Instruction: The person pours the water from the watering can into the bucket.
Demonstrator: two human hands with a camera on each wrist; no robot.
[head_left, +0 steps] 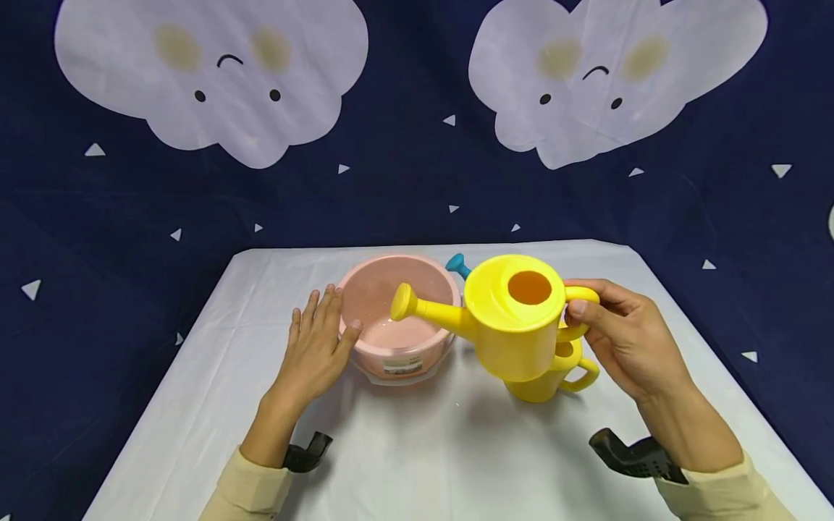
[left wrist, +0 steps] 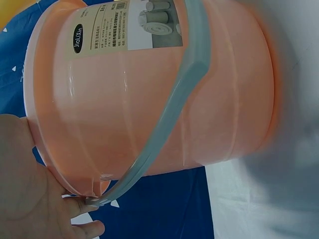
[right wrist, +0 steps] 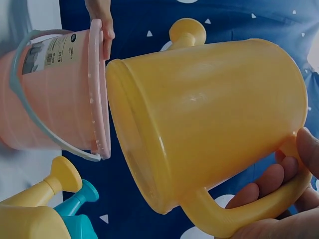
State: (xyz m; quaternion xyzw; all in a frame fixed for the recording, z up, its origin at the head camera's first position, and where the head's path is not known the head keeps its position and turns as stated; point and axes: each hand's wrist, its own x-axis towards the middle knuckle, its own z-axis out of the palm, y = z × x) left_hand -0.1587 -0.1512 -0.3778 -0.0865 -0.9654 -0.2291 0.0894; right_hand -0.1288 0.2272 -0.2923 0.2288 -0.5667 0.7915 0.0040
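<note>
By its handle, my right hand (head_left: 632, 336) grips a large yellow watering can (head_left: 515, 340), held up off the table. Its spout points left, with the round head over the right part of a pink bucket (head_left: 371, 362). My left hand (head_left: 316, 347) rests at the bucket's left rim, fingers extended and thumb reaching over the edge. A grey handle (left wrist: 167, 117) hangs down the bucket's side in the left wrist view. Below the held can stands a smaller yellow watering can (head_left: 534, 389), partly hidden. Whether water leaves the spout cannot be made out.
A blue watering can's spout (head_left: 457, 265) shows behind the held can; more of that teal can (right wrist: 82, 226) appears in the right wrist view. White cloth covers the table (head_left: 417, 456). Behind it hangs a dark blue backdrop (head_left: 417, 195) with clouds.
</note>
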